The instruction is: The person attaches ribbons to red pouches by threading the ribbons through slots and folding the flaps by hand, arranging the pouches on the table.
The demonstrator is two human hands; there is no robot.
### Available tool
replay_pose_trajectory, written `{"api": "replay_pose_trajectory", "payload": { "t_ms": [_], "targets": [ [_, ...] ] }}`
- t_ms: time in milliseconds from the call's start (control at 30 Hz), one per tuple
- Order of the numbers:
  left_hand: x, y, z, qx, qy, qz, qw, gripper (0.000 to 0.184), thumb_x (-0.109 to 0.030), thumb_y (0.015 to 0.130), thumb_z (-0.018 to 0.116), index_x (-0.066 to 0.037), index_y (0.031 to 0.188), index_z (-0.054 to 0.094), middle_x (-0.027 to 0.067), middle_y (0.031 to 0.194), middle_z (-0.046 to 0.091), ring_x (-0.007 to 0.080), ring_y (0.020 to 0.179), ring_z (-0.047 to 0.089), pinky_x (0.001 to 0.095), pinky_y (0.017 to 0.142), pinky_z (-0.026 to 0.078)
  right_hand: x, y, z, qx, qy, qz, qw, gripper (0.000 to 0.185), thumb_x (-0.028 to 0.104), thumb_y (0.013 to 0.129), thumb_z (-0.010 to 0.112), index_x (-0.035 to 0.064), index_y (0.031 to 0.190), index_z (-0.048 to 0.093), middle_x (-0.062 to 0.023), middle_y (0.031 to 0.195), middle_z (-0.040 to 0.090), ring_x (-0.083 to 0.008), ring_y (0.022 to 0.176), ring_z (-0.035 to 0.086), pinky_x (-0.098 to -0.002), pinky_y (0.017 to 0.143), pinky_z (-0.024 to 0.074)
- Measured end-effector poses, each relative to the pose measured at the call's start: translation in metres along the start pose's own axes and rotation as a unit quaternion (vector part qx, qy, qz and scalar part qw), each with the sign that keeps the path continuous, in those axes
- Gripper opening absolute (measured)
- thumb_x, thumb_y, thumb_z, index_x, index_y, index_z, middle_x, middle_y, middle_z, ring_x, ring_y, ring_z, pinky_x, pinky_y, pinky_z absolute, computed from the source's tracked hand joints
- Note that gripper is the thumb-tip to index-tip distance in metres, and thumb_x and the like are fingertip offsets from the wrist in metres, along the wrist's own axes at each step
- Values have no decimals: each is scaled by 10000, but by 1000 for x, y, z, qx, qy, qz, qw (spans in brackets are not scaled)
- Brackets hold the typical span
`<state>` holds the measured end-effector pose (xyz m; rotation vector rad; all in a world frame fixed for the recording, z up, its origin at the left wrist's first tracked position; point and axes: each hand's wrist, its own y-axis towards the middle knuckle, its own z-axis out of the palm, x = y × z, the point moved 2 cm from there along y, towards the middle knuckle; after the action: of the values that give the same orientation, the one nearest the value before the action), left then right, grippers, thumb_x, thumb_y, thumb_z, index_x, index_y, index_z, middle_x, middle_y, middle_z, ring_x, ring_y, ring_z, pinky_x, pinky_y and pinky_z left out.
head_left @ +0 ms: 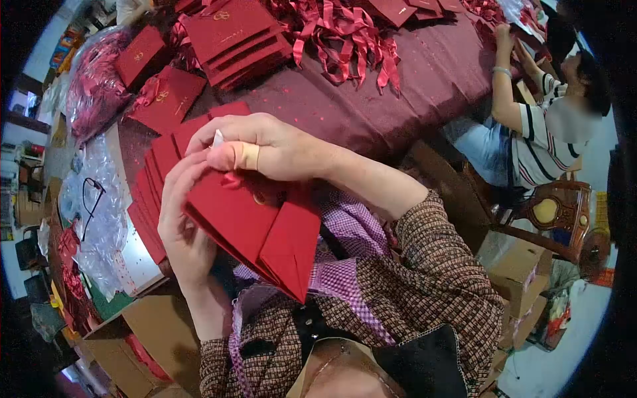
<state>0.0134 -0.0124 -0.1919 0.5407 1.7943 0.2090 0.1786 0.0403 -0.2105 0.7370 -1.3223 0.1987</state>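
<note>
A red paper bag (255,222) with a small gold emblem is held up in front of my chest. My left hand (182,215) grips its left edge, fingers curled around it. My right hand (262,146) is closed at the bag's top edge, with tape around the thumb and a small white tip showing by the fingers. A bit of red ribbon (231,180) sticks out under the right thumb. Several folded red bags (147,199) lie stacked behind and left of my hands.
Stacked red bags (232,40) and a heap of red ribbons (348,40) lie on the dark red tablecloth (424,99). Left are plastic wrap (106,212) and glasses (93,199). Another person (531,132) sits at the right, near a wooden chair (551,215) and cardboard boxes (521,272).
</note>
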Motion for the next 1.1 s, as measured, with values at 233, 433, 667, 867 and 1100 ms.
{"api": "replay_pose_trajectory", "payload": {
  "t_ms": [233,433,667,867,1100],
  "targets": [
    [13,5,3,-8,10,-24,1000,169,-57,837,637,27,977,597,102,1030,569,184,943,541,278,828,420,-16,-4,-11,-29,24,50,998,312,271,962,516,-8,1078,594,-45,962,591,-106,863,552,-252,790,449],
    [28,16,-18,-116,-129,-182,968,125,-35,856,648,-7,971,610,-9,856,609,58,765,537,179,699,413,-12,-24,-78,-211,-280,-11,936,178,97,861,632,32,1027,645,-64,1023,638,-158,935,607,-282,815,489],
    [62,53,-27,-83,32,-156,984,207,-69,882,597,11,1074,601,36,908,634,79,806,568,196,722,450,-23,-73,-172,-165,-582,51,795,190,112,811,625,55,988,667,-131,1020,649,-292,952,612,-373,852,475],
    [55,54,-21,-43,-26,-289,956,249,-26,868,513,37,1096,589,58,917,644,119,826,595,245,741,489,-30,-78,-178,-290,-555,34,779,166,105,798,665,16,937,658,-107,841,662,-261,839,627,-351,769,488],
    [81,51,-37,20,304,-63,950,214,8,803,538,-13,999,623,79,921,640,212,817,600,309,763,472,4,-45,-132,-218,-173,-12,960,182,15,887,585,23,1061,638,-9,957,649,-77,863,571,-223,775,457]
  ]
}}
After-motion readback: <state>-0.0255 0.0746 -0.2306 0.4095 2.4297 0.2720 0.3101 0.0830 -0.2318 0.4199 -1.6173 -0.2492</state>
